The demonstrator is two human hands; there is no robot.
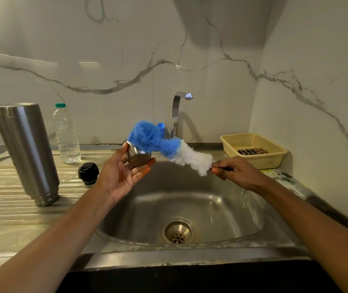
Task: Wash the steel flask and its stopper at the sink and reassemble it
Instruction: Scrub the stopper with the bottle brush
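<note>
While left hand [116, 176] holds cup [138, 157], flask [27, 149] stands upright, mouth-down.

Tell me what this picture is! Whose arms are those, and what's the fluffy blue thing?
Those are a person's arms. The camera sits on their head, so you see what they see, looking down at a sink. The left hand holds a small steel cup. The right hand holds a fluffy blue and white brush against the cup. Beside the sink stand a steel flask, upside down, its black stopper and a water bottle. A yellow basket sits on the right.
</note>
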